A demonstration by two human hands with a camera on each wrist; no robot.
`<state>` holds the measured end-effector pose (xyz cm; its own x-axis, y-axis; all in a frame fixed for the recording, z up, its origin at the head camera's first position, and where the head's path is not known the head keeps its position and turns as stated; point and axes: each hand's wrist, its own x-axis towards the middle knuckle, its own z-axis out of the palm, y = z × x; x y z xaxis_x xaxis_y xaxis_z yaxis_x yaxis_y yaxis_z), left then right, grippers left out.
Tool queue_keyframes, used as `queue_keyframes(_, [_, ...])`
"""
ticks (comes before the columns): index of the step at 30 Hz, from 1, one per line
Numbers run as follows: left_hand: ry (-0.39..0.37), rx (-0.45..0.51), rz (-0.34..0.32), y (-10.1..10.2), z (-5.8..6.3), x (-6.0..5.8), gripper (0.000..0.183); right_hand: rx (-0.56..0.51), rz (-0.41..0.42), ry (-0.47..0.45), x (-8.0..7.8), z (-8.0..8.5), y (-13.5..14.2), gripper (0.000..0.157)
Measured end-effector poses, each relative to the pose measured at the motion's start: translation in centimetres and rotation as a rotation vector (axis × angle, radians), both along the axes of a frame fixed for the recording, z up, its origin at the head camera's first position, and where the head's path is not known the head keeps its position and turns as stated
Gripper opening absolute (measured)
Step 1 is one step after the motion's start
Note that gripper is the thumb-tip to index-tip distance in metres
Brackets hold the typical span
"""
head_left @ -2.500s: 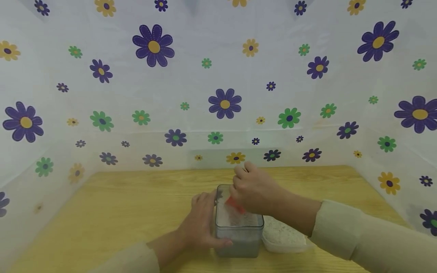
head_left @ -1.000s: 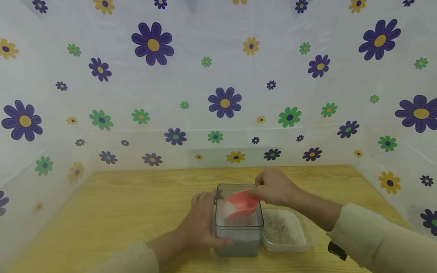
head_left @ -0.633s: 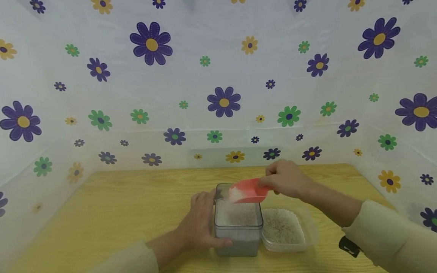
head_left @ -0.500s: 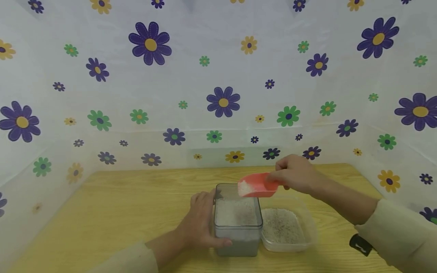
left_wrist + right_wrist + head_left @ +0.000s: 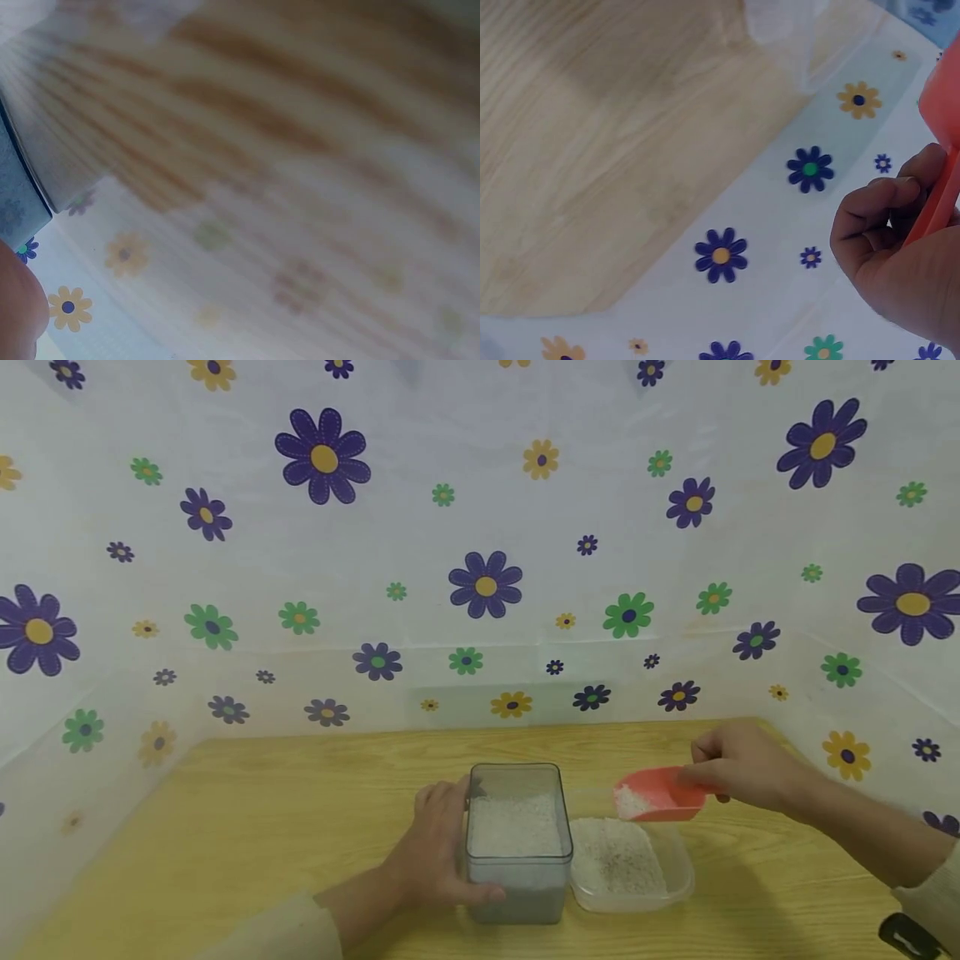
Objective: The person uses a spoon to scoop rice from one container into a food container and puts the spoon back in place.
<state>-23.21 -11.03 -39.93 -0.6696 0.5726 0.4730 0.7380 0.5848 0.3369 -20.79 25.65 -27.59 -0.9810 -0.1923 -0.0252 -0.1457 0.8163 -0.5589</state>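
Observation:
My left hand (image 5: 431, 852) grips the left side of a tall clear storage container (image 5: 519, 889), thumb across its front and fingers along the far left. White rice (image 5: 517, 827) fills much of it. In the left wrist view only part of the container (image 5: 22, 180) and a finger (image 5: 19, 307) show. My right hand (image 5: 750, 768) pinches the handle of a coral-red scoop (image 5: 663, 797), which carries a little white rice at its lip. The scoop hangs over the back right of a shallow clear plastic box (image 5: 678, 872) holding rice with dark specks. In the right wrist view, fingers and thumb close round the scoop's handle (image 5: 939, 202).
A wooden table (image 5: 285, 827) lies beneath everything, with the shallow box standing right beside the tall container. A white flowered sheet (image 5: 405, 527) rises behind the table and along both sides. A black band (image 5: 907, 935) shows under the right sleeve.
My right hand has lifted the scoop out of the tall container, carried it right and lowered it over the shallow box. My left hand stays on the container.

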Motion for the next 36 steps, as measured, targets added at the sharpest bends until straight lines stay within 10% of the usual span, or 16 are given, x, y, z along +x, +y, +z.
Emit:
queue_keyframes(19, [0.016,0.012,-0.005,0.0,-0.5,0.0,0.116,0.414,0.126,0.245,1.2,-2.2,1.6,0.034])
queue_keyframes(24, [0.016,0.005,0.003,0.0,-0.5,0.1,0.115,0.534,0.146,0.452,1.7,-2.1,1.4,0.036])
queue_keyframes(31, [0.031,-0.007,0.012,0.1,-0.4,0.0,0.115,0.618,0.490,1.022,1.9,-1.3,0.7,0.021])
queue_keyframes(36, [0.016,-0.013,0.019,0.0,-0.2,0.0,0.117,0.657,0.614,1.204,2.1,-0.3,-0.7,0.043])
